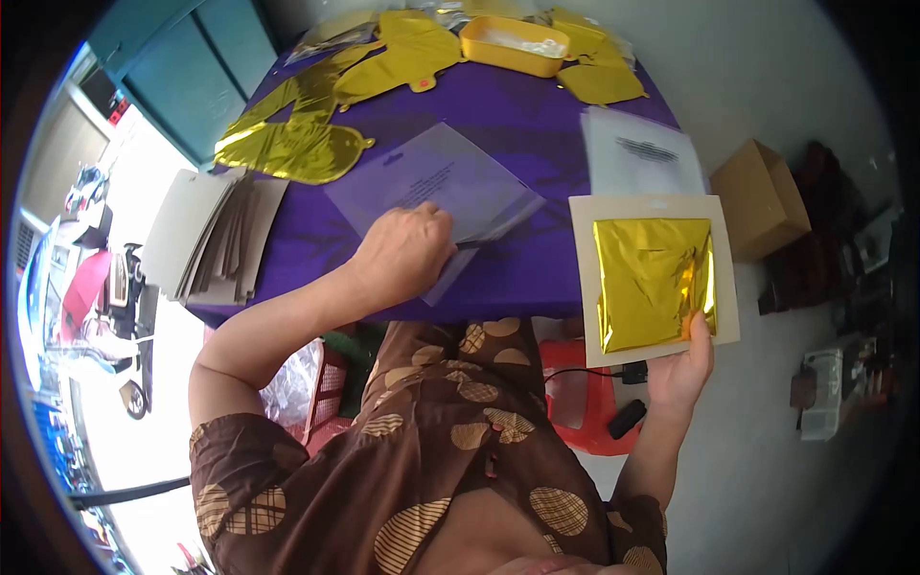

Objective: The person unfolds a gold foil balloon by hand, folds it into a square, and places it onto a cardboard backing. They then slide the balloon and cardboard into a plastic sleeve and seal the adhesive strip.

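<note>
My right hand (682, 362) holds a cream card (652, 278) by its lower edge, with a folded gold foil balloon (654, 280) pressed flat on it under my thumb. The card hangs off the right side of the purple table (517, 115). My left hand (407, 251) rests on the table's near edge, fingers closed on a clear plastic sleeve (441, 187) with printed text, taken from a small pile of such sleeves.
A stack of cream cards (213, 235) lies at the table's left. Flat gold foil balloons (302, 144) and a yellow tray (513, 43) are at the far end. More clear sleeves (640, 153) lie at the right. A cardboard box (762, 196) stands on the floor.
</note>
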The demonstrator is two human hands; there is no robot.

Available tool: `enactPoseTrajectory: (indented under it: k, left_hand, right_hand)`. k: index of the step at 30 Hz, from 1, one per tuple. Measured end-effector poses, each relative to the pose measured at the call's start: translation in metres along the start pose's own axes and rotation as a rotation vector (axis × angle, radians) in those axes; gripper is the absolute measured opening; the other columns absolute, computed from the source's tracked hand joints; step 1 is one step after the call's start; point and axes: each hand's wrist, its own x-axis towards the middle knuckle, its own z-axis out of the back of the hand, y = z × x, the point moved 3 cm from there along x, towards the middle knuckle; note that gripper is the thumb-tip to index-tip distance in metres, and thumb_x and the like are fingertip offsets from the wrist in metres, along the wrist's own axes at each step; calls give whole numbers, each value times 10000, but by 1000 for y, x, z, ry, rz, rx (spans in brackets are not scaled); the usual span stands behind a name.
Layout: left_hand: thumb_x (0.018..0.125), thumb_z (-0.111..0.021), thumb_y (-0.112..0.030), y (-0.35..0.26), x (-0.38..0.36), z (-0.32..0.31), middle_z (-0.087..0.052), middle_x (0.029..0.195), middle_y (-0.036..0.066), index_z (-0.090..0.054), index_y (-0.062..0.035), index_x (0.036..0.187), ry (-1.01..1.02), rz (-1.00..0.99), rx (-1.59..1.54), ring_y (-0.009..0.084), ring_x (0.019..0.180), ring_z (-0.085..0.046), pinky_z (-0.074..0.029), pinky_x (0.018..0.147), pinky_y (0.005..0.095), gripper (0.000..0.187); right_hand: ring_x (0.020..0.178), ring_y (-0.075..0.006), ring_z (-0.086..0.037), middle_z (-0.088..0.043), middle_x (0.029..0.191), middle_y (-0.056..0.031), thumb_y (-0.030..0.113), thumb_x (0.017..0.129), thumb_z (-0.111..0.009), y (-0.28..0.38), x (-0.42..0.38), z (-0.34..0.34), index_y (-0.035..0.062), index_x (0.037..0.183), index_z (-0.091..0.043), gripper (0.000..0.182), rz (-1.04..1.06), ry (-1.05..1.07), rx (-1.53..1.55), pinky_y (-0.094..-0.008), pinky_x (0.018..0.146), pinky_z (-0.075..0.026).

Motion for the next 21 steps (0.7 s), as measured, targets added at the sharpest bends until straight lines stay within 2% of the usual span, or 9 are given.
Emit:
enactPoseTrajectory:
  k: [7, 11, 15, 21]
  left_hand:
    - [837, -604, -115, 8, -15, -10, -612, 838, 191, -562, 13, 755, -3, 36, -64, 406, 754, -628, -507, 681, 492, 157]
    - [828, -594, -117, 2, -16, -11, -613, 817, 195, -576, 16, 750, -14, 45, -122, 411, 757, -628, -509, 680, 495, 155]
    - [813, -600, -118, -5, -20, -13, -617, 817, 195, -590, 15, 771, -38, 71, -201, 414, 763, -630, -512, 688, 492, 140]
    - [807, -600, -117, -12, -26, -11, -616, 813, 185, -588, 17, 771, -55, 88, -259, 407, 743, -633, -515, 667, 487, 139]
  right_hand:
    - [1169, -234, -578, -568, 1283, -112, 204, 1022, -466, -9, -6, -24, 2, 1335, -500, 374, -85, 122, -129, -415, 983, -484]
    - [1237, -258, -554, -529, 1372, -144, 184, 1036, -432, -15, -9, -34, -25, 1424, -402, 441, -113, 96, -222, -422, 1024, -464]
    - [1245, -262, -551, -528, 1373, -148, 149, 1020, -451, -27, -14, -47, -8, 1431, -403, 442, -170, 153, -265, -421, 1037, -457]
    - [1203, -261, -584, -560, 1332, -146, 118, 998, -483, -42, -19, -49, -16, 1390, -446, 415, -437, 226, -216, -426, 1000, -490]
